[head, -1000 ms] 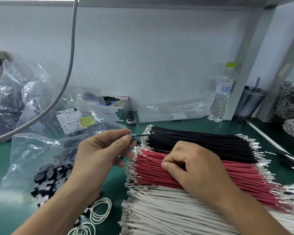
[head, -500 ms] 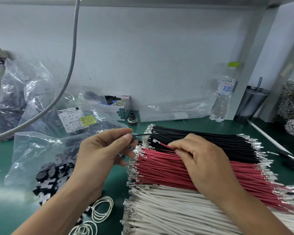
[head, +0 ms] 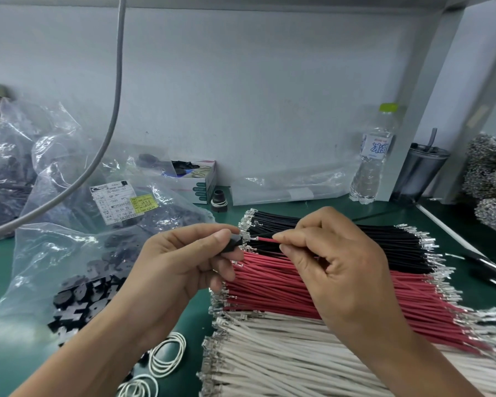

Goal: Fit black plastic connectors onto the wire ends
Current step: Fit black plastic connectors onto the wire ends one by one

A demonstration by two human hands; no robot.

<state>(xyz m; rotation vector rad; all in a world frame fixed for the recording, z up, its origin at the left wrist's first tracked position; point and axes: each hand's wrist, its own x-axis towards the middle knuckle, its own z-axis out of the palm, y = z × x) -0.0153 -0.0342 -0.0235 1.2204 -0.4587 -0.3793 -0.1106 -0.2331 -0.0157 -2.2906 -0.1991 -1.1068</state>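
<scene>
One red wire (head: 265,240) is pinched in the right hand (head: 335,270), its metal tip just short of the black connector (head: 234,244) gripped by the left hand (head: 181,270). A slightly tilted tip could bend or jam; the loose pinch might let the wire buckle.

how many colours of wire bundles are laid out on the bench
3: black wire bundle farthest back, red wire bundle in the middle, white wire bundle nearest. The right hand covers part of the black and red ones.
</scene>
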